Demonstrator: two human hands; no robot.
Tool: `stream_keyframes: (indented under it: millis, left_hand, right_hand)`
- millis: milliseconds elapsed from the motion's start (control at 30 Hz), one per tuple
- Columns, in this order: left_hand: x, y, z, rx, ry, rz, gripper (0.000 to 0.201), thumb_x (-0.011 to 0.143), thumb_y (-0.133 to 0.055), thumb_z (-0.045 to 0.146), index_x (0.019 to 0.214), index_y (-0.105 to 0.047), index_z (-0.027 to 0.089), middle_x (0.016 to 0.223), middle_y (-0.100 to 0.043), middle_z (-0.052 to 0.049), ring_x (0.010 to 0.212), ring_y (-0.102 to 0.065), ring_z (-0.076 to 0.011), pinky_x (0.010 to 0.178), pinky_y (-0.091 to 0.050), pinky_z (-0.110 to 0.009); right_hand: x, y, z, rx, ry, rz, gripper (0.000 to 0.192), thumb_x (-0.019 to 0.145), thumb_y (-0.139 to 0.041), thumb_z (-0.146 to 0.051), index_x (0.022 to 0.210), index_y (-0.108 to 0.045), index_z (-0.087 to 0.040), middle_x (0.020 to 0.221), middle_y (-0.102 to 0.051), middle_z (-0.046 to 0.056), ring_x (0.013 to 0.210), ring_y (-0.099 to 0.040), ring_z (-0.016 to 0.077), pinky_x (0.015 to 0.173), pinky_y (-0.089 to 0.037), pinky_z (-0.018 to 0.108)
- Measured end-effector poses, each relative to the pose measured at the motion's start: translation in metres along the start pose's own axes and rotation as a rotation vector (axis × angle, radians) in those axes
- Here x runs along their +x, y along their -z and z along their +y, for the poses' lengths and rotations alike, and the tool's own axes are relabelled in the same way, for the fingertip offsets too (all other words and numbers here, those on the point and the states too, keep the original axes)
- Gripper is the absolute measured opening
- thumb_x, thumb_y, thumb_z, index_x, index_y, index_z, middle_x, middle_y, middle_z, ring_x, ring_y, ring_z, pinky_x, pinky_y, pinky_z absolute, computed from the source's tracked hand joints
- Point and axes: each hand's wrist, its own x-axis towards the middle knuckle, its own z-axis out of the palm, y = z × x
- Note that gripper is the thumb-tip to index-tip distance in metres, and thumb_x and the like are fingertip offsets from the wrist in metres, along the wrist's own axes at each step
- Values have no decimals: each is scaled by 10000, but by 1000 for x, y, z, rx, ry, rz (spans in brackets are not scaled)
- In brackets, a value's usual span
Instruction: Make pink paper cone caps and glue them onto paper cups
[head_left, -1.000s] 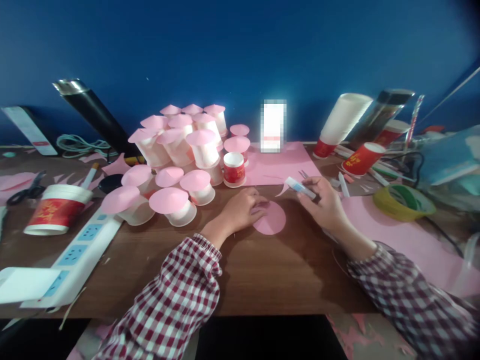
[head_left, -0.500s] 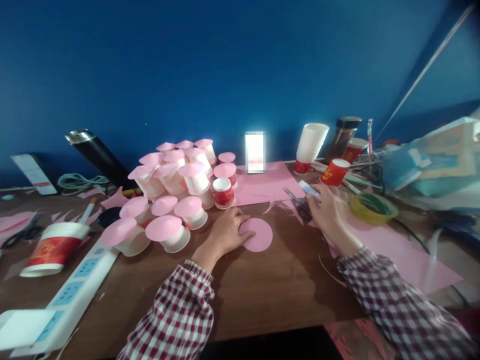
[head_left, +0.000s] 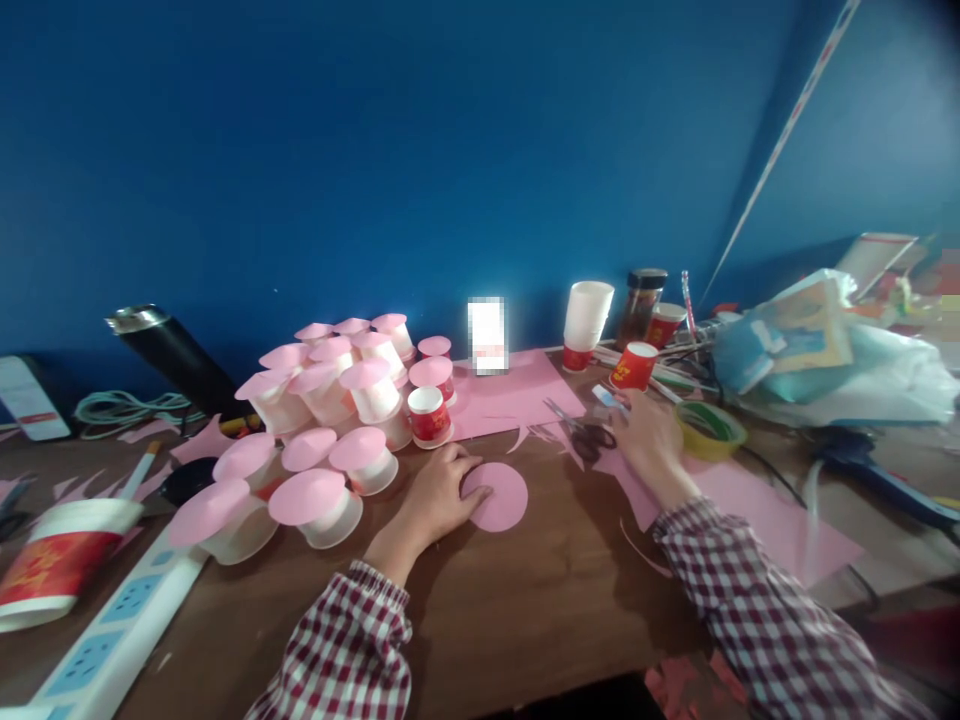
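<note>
A round pink paper disc (head_left: 501,499) lies flat on the brown table. My left hand (head_left: 439,497) holds its left edge, thumb on top and fingers curled alongside. Farther right, the fingertips of my right hand (head_left: 651,437) close around a small white-and-blue item (head_left: 608,397); its kind is unclear. Dark-handled scissors (head_left: 589,436) lie just left of that hand, among thin pink paper offcuts. Beyond my left hand stands a small red paper cup (head_left: 430,417). Grouped to the left are several paper cups topped with pink paper cones (head_left: 307,494).
Pink sheets (head_left: 772,510) lie under my right forearm and at the back. A yellow tape roll (head_left: 712,430) sits beside that wrist. Stacked white cups (head_left: 587,315) stand behind. At left are a power strip (head_left: 112,640), black flask (head_left: 176,350) and large red-white cup (head_left: 64,560).
The view has swung slightly right and up, shifting everything left and down. My left hand stays on the disc. My right hand remains around the small item near the scissors.
</note>
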Motion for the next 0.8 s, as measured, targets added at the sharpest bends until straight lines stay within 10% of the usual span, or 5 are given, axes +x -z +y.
stream_keyframes:
  millis: [800]
  left_hand:
    - [1, -1, -1, -81, -9, -9, 256, 808, -568, 324, 1000, -656, 180, 979, -582, -82, 915, -557, -198, 843, -439, -327]
  right_hand:
    - [-5, -11, 1, -51, 126, -72, 240, 863, -465, -289, 1014, -600, -162, 1025, -627, 141, 897, -553, 283, 724, -380, 352]
